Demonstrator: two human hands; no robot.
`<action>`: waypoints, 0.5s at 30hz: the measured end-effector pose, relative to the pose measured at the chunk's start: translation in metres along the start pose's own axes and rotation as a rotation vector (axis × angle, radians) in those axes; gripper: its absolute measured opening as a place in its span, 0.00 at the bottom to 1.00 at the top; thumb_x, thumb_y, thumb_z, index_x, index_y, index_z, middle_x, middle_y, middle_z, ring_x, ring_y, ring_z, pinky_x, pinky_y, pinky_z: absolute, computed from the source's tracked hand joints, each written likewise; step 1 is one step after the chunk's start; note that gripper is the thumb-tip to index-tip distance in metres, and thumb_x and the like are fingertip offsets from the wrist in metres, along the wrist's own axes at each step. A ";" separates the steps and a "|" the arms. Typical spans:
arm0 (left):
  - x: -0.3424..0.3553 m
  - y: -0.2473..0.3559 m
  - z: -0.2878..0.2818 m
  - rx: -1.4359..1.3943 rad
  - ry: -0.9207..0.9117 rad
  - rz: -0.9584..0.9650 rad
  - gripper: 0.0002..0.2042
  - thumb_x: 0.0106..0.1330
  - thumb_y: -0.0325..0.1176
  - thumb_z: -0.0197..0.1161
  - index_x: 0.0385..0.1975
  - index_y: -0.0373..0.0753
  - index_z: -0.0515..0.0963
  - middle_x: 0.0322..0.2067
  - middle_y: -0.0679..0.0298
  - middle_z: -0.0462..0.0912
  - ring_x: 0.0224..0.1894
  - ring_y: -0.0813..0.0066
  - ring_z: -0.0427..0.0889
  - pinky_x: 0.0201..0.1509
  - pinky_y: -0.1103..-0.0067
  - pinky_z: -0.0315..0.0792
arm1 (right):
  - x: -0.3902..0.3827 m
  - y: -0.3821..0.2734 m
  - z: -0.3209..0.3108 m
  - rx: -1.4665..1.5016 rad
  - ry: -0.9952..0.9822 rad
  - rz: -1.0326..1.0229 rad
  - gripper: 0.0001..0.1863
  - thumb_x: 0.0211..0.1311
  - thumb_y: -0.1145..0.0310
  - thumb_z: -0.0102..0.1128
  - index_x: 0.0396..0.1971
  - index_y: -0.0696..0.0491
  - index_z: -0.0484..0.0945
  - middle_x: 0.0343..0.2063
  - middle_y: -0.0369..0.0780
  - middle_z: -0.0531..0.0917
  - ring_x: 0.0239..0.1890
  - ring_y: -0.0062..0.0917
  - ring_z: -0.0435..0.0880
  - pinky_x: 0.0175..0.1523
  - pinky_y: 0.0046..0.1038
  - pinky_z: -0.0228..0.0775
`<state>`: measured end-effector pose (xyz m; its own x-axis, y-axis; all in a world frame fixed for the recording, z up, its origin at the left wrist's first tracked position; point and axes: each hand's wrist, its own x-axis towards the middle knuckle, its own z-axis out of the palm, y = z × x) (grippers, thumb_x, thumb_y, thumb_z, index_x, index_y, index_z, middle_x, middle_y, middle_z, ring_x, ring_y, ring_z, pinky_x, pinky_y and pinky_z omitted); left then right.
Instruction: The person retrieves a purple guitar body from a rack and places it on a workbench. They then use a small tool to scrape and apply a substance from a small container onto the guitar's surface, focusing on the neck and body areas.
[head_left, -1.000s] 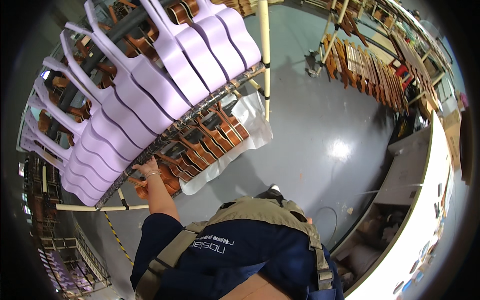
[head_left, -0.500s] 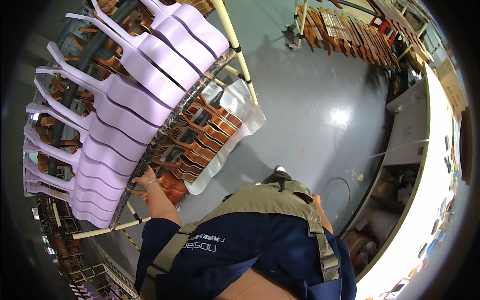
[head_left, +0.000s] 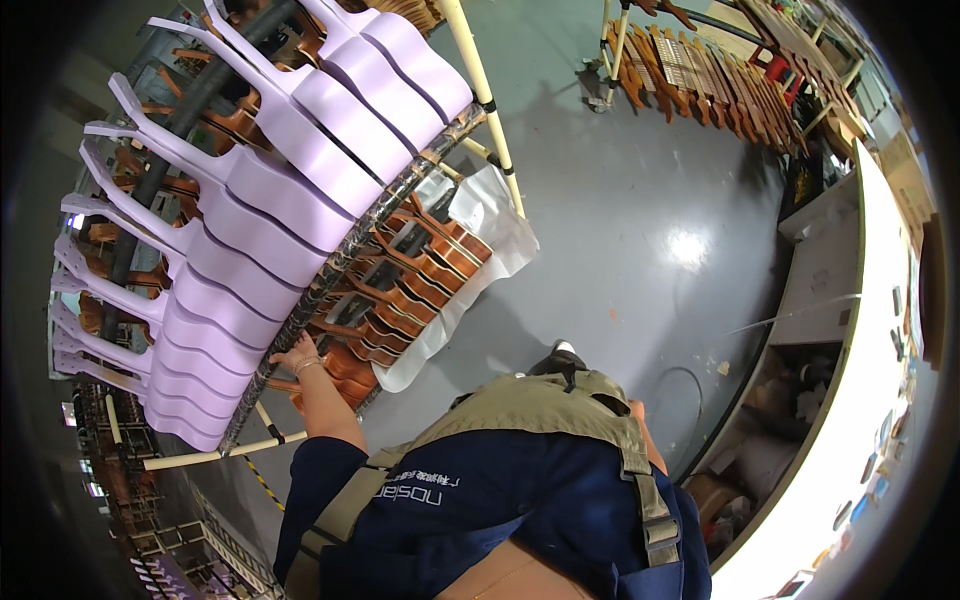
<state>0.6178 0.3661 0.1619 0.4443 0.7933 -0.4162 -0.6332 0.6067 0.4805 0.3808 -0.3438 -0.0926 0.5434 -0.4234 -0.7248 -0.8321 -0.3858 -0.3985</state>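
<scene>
Since a second ago our view has swung: the near end of the plastic-wrapped rail sits lower in it, while our left hand stays against that rail. Beside it, lilac guitars stand in a tight row on the rack — light, we judge, but stiff, smooth and easily marked, so best held by the neck. The rail looks firm. Our left arm reaches forward, thumb spread from the fingers; whether they curl underneath we cannot tell. Of our right hand, beside the khaki apron, too little shows to judge.
</scene>
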 end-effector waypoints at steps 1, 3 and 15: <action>0.002 -0.004 0.001 0.012 -0.025 -0.005 0.53 0.50 0.71 0.44 0.62 0.34 0.32 0.65 0.62 0.36 0.66 0.65 0.43 0.65 0.70 0.48 | 0.006 0.011 0.005 0.008 0.018 0.000 0.27 0.46 0.44 0.55 0.34 0.55 0.79 0.33 0.50 0.80 0.41 0.42 0.78 0.45 0.35 0.68; 0.004 -0.007 0.001 0.029 -0.074 -0.009 0.53 0.49 0.71 0.45 0.62 0.34 0.32 0.65 0.62 0.36 0.66 0.66 0.43 0.65 0.70 0.48 | 0.015 0.022 0.009 -0.024 -0.003 0.007 0.26 0.46 0.45 0.55 0.34 0.54 0.80 0.33 0.49 0.80 0.41 0.42 0.78 0.46 0.34 0.68; 0.006 -0.006 0.000 -0.042 -0.063 -0.007 0.52 0.49 0.68 0.49 0.63 0.37 0.32 0.65 0.63 0.33 0.66 0.65 0.42 0.65 0.68 0.48 | -0.005 0.002 0.001 0.037 0.019 0.062 0.26 0.46 0.45 0.56 0.34 0.54 0.80 0.34 0.49 0.80 0.41 0.41 0.78 0.46 0.33 0.68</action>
<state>0.6247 0.3673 0.1564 0.4872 0.7912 -0.3697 -0.6553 0.6110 0.4442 0.3762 -0.3414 -0.0906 0.4926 -0.4613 -0.7379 -0.8675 -0.3279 -0.3741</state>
